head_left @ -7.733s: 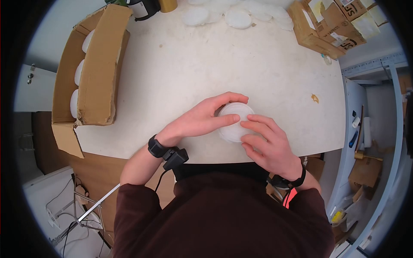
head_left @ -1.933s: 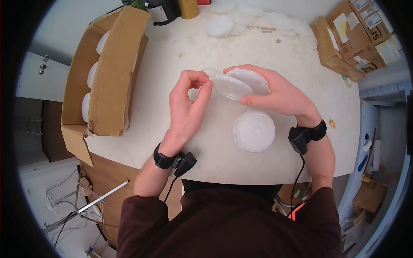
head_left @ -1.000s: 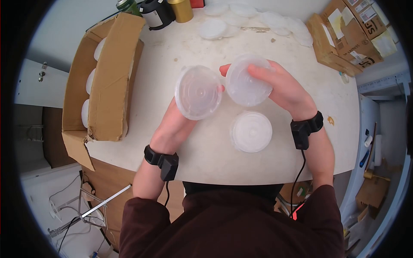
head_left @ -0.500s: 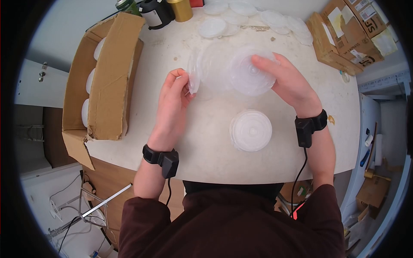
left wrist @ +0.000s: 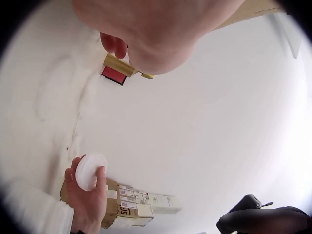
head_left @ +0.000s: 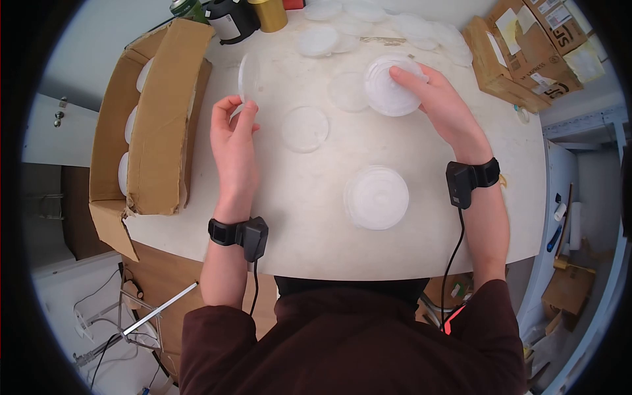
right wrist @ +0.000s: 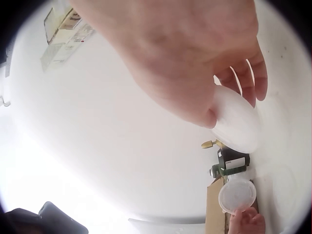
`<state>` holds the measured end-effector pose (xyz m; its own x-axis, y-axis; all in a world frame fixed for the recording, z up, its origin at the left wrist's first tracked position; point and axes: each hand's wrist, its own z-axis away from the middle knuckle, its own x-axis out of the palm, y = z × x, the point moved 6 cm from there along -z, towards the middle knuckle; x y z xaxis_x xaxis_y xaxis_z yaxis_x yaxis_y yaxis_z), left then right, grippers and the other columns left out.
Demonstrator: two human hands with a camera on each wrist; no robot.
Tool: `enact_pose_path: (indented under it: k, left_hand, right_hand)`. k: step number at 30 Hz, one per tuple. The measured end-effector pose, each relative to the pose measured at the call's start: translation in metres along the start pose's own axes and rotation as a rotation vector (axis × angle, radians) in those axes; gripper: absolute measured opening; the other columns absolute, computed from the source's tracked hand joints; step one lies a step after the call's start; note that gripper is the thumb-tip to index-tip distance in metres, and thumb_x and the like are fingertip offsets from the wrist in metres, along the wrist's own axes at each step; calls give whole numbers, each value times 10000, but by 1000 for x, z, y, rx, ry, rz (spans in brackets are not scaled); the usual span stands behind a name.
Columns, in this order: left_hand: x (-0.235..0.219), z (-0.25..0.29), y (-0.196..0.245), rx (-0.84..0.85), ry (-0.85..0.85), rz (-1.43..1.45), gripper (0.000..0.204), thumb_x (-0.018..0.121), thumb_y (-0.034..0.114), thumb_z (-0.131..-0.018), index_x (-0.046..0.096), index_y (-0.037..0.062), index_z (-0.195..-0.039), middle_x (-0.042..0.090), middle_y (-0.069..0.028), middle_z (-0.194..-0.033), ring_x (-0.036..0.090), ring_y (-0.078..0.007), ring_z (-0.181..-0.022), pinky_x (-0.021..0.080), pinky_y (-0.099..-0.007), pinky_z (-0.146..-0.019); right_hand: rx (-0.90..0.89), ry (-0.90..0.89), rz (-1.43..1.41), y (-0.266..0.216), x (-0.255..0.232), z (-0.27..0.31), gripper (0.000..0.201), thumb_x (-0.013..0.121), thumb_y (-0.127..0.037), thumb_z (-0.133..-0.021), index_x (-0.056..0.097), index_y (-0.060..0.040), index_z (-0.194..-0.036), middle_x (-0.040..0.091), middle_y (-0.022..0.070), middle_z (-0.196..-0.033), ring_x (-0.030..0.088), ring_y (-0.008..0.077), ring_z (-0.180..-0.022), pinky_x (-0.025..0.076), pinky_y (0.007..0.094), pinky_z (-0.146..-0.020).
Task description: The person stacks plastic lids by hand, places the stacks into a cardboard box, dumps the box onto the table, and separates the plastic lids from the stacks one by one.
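My left hand (head_left: 236, 145) pinches a round translucent plastic lid (head_left: 249, 78) by its lower edge, nearly edge-on in the head view. The right wrist view shows that lid (right wrist: 237, 195) face-on. Over on the right, my right hand (head_left: 451, 108) grips a few round lids (head_left: 393, 85) together, thumb across the top face and fingers beneath. Two thin clear discs lie between the hands, a nearer disc (head_left: 305, 129) and a farther disc (head_left: 347, 91) partly behind the held lids. Closer to me sits a whiter round stack of lids (head_left: 376, 197).
A long cardboard box (head_left: 161, 118) holding white round items stands at the left. More clear lids (head_left: 319, 41) lie along the back. A black container (head_left: 230, 21) and gold can (head_left: 268, 14) stand back left; shipping boxes (head_left: 520, 59) stand back right.
Earlier both hands were together on lids near the front edge. They have since parted: left hand moved left with one lid, right hand farther back with others. Two clear discs now show on the table.
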<state>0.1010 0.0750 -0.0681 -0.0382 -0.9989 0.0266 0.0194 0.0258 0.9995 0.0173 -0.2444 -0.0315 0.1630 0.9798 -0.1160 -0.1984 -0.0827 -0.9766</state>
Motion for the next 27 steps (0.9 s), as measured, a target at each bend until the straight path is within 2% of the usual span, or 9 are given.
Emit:
enact_pose_path:
  k: [5, 7, 9, 11, 16, 18, 22, 24, 27]
  left_hand:
    - [12, 17, 8, 15, -121, -279, 407, 725, 257, -1076, 629, 56, -1417, 684, -7, -1098, 573, -89, -997, 463, -276, -896]
    - [25, 30, 16, 21, -266, -295, 385, 699, 249, -1094, 659, 48, -1419, 706, -21, -1167, 584, -96, -996, 477, -272, -908]
    - [37, 40, 24, 154, -344, -213, 346, 661, 236, -1117, 673, 36, -1400, 721, -31, -1222, 605, -91, -1026, 499, -280, -939]
    - [50, 58, 24, 16, -565, -26, 327, 635, 199, -1131, 659, 29, -1410, 724, -36, -1274, 624, -89, -1065, 513, -293, -980]
    - [53, 63, 19, -21, -567, -8, 296, 655, 136, -1114, 638, 13, -1382, 712, -25, -1214, 632, -87, -1093, 527, -284, -956]
    - [49, 59, 18, -23, -555, -74, 285, 665, 111, -1104, 631, 8, -1368, 707, -21, -1192, 632, -87, -1094, 530, -279, -943]
    - [43, 51, 20, -17, -433, -29, 236, 672, 101, -1092, 627, 22, -1309, 702, -25, -1166, 642, -105, -1072, 522, -279, -916]
    - [42, 52, 19, 0, -415, -37, 215, 670, 103, -1088, 627, 37, -1288, 708, -35, -1183, 650, -123, -1055, 508, -289, -913]
    - [49, 60, 20, 33, -474, -30, 233, 683, 105, -1090, 614, 29, -1299, 715, -46, -1204, 673, -132, -1098, 517, -299, -925]
  right_hand:
    - [7, -174, -69, -8, 33, 15, 508, 702, -406, -1105, 673, -55, -1471, 732, 15, -1345, 643, 124, -1260, 484, 337, -1121]
    - [-9, -232, -84, -13, 41, 20, 494, 698, -397, -1109, 673, -58, -1467, 730, 16, -1346, 644, 123, -1254, 488, 332, -1115]
    - [-38, -276, -30, -17, 49, 24, 425, 693, -372, -1116, 694, -56, -1398, 730, 8, -1293, 642, 115, -1222, 496, 321, -1088]
    - [-60, -291, -23, -16, 52, 24, 390, 697, -354, -1114, 699, -52, -1360, 726, 3, -1262, 644, 112, -1192, 504, 317, -1064]
    - [-104, -325, 70, -14, 56, 24, 289, 736, -264, -1087, 705, -49, -1277, 712, -6, -1199, 652, 105, -1114, 525, 302, -996]
    - [-206, -292, 140, -19, 58, 27, 264, 766, -220, -1048, 722, -45, -1241, 746, -5, -1118, 685, 110, -1054, 557, 295, -915]
    - [-306, -157, 48, -29, 53, 30, 235, 774, -168, -1029, 728, -51, -1228, 761, -4, -1114, 705, 118, -1048, 548, 292, -899]
    - [-491, 53, 196, -40, 44, 34, 197, 771, -128, -1013, 740, -57, -1194, 782, 12, -1103, 731, 132, -1039, 553, 298, -888]
    - [-636, 131, 365, -49, 47, 41, 182, 782, -94, -988, 752, -55, -1163, 799, 33, -1075, 760, 149, -985, 568, 306, -837]
